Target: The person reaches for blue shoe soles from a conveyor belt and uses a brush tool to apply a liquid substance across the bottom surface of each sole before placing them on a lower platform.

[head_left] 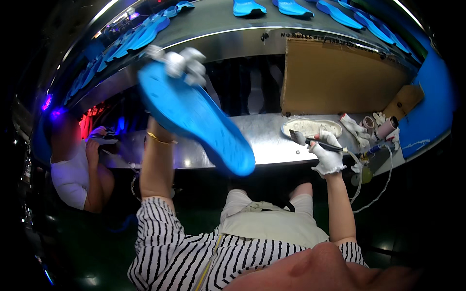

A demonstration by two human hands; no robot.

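Observation:
My left hand (182, 65), in a white glove and smeared by motion, grips a blue shoe sole (196, 114) at its upper end. The sole hangs slanted over the metal bench's near edge, its broad face toward me. My right hand (329, 156), in a white glove with bare fingertips, is closed round a black-handled brush (323, 144). A pale tube runs from the handle's end. Grey bristles lie over a cream, sole-shaped dish (335, 127) on the bench; whether they touch it I cannot tell.
Several blue soles (340, 15) rest on a dark conveyor belt (204, 22) beyond the bench (267, 145). A cardboard sheet (335, 80) stands behind the dish. White gloves (357, 131) and a pinkish cylinder (387, 127) sit at the right. Another person (80, 169) works at the left.

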